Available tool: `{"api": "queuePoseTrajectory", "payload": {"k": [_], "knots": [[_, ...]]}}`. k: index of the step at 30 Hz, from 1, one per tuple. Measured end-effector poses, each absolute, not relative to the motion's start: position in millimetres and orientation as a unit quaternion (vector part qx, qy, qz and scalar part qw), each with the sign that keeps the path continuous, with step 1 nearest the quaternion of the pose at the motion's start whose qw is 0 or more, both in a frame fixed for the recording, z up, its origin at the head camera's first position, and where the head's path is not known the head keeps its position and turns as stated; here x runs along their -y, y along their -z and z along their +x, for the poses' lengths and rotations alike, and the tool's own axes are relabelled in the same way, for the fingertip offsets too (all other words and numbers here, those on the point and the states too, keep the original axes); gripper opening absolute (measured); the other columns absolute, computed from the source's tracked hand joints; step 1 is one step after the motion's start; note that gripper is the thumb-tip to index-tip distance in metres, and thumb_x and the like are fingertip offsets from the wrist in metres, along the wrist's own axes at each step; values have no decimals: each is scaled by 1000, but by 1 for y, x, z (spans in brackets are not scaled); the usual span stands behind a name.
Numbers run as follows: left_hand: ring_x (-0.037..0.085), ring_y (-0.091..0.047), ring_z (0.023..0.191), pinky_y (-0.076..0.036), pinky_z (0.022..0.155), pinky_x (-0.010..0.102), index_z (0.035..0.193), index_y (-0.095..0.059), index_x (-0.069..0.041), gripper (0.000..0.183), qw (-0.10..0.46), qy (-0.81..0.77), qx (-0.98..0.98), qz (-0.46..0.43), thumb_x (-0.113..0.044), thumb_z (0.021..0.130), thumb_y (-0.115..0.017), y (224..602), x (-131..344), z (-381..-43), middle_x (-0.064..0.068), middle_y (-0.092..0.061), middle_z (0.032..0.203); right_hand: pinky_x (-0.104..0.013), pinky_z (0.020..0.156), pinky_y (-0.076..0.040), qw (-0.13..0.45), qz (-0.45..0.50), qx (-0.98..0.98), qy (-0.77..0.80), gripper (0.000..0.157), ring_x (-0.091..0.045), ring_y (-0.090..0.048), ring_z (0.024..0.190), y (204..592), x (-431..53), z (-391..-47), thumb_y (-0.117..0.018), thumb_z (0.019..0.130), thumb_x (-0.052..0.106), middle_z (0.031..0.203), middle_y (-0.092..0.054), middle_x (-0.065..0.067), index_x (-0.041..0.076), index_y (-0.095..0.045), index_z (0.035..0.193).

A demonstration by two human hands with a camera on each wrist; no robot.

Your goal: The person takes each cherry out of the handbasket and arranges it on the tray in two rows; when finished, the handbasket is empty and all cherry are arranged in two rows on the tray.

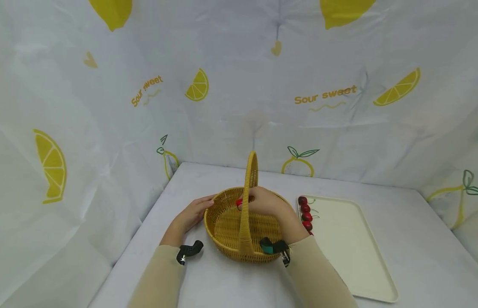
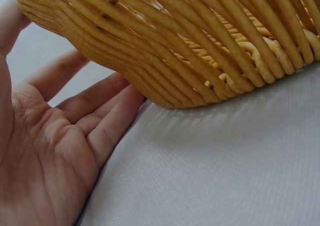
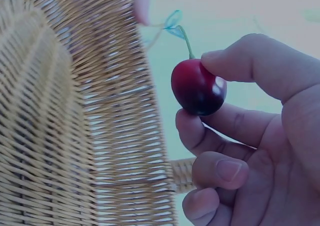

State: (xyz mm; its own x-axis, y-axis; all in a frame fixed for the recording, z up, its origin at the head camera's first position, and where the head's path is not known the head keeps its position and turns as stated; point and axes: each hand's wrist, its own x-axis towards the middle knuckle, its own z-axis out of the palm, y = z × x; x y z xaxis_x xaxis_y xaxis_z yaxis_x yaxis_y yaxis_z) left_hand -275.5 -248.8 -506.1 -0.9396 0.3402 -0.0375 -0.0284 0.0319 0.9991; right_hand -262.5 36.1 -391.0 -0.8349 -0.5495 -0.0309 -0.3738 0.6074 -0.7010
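Observation:
A yellow wicker basket (image 1: 228, 250) with a tall arched handle (image 1: 244, 222) stands on the white table. My left hand (image 1: 192, 215) rests against its left side, fingertips at the rim in the head view. In the left wrist view, the extended fingers of that hand (image 2: 55, 136) touch the woven outer wall (image 2: 200, 51). Between thumb and fingertips my right hand (image 1: 265, 202) pinches a red cherry (image 1: 239, 202), over the basket's inside and partly behind the handle. The right wrist view shows this dark red cherry (image 3: 197, 87) with its green stem upward.
To the right of the basket lies a cream rectangular tray (image 1: 350, 252). Several cherries (image 1: 306, 217) with stems line its left edge, the nearest partly hidden by the right forearm. A white curtain (image 1: 239, 107) with lemon prints hangs behind and beside the table.

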Motion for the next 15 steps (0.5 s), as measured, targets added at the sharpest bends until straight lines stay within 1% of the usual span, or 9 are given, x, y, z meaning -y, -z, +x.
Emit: {"api": "queuePoseTrajectory", "payload": {"k": [5, 7, 11, 15], "knots": [[26, -37, 148, -28, 120, 42, 153, -46, -2, 59, 131, -687, -707, 104, -32, 104, -59, 507, 251, -274, 12, -44, 158, -43, 93, -54, 116, -254, -886, 370, 28, -16, -63, 99, 380, -48, -247, -72, 93, 25, 103, -71, 1, 8, -74, 115], [27, -38, 147, -29, 120, 42, 153, -45, -2, 59, 130, -685, -710, 104, -32, 104, -58, 507, 250, -273, 13, -44, 158, -43, 94, -54, 108, -243, -889, 374, 26, -17, -62, 100, 376, -53, -240, -71, 94, 23, 105, -70, 1, 10, -74, 115], [29, -37, 148, -29, 120, 42, 154, -44, -1, 60, 132, -682, -711, 105, -32, 104, -57, 506, 248, -272, 14, -44, 158, -44, 92, -53, 93, -214, -892, 387, 21, -19, -60, 100, 373, -69, -223, -71, 95, 23, 106, -69, 1, 11, -74, 112], [28, -34, 149, -26, 121, 42, 154, -44, 0, 59, 133, -682, -711, 109, -30, 105, -56, 504, 246, -274, 14, -43, 159, -40, 83, -52, 84, -190, -892, 402, 23, -22, -58, 96, 373, -84, -208, -70, 95, 22, 106, -67, -1, 10, -73, 115]]}}
